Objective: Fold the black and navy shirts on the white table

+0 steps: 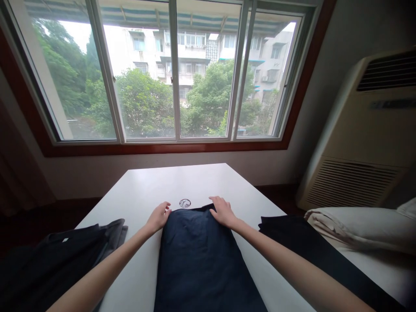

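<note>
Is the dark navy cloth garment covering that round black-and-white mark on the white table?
No, the round mark shows just beyond the far edge of the navy garment.

I have a folded garment (204, 260) on the table (162, 178), a clothes pile (65, 255) at its left. Right of the table stands an air conditioner (364, 134); behind, a window (204, 78).

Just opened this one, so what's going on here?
A person has both bare hands at the far end of a dark blue garment lying on a white table. The left hand is at its far left corner, the right hand at its far right corner; whether the left is gripping the cloth is unclear. Dark clothes lie to the left, and a black garment to the right.
</note>
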Motion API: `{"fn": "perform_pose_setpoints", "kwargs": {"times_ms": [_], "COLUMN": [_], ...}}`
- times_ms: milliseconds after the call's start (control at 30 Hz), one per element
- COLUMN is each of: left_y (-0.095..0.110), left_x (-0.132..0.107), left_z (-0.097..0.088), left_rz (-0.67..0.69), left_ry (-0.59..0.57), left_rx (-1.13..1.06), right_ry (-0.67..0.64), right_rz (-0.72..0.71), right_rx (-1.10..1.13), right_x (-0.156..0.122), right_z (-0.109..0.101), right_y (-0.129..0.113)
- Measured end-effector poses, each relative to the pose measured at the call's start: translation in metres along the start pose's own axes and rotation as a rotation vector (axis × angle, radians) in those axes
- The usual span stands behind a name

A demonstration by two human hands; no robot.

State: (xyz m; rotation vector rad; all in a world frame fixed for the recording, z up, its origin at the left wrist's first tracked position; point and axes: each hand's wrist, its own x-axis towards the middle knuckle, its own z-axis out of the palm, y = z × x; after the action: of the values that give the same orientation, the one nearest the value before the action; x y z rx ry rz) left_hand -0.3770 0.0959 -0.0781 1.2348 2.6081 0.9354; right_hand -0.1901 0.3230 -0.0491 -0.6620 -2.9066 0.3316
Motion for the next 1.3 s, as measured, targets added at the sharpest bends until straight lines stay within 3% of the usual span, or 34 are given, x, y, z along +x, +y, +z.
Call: {"fn": "perform_pose_setpoints", "kwargs": {"times_ms": [133,267,433,567,700,800,967,1300], "left_y": [-0.006,-0.005,0.024,0.046,0.06,0.071,0.081,0.077], "left_x": [-0.044,-0.091,-0.149,-0.203,-0.252,-0.273,-0.278,-0.277], "left_z": [0.009,0.016,0.023,0.028,0.032,0.033,0.026,0.022], "left_rz": [-0.112,-0.149,-0.086,-0.087,-0.16,-0.151,-0.106,-0.031], "left_ry": [0.084,0.069,0.085,0.107,0.141,0.194,0.242,0.21], "left_rx": [0.009,-0.085,-0.195,-0.23,-0.239,-0.224,-0.202,-0.256], "right_ry": [0.045,0.113,0.115,0.248,0.342,0.337,0.293,0.256], "right_rz": [0.149,0.14,0.169,0.131,0.105,0.1,0.067,-0.013], "right_rx": [0.07,0.249,0.379,0.359,0.426,0.454,0.565,0.644], "right_x": [-0.058,-0.128,-0.203,-0.242,-0.261,-0.266,-0.266,-0.264], "right_z": [0.007,0.015,0.016,0.029,0.039,0.037,0.03,0.024], "right_y": [0.04,0.062,0.038,0.016,0.011,0.01,0.014,0.022]}}
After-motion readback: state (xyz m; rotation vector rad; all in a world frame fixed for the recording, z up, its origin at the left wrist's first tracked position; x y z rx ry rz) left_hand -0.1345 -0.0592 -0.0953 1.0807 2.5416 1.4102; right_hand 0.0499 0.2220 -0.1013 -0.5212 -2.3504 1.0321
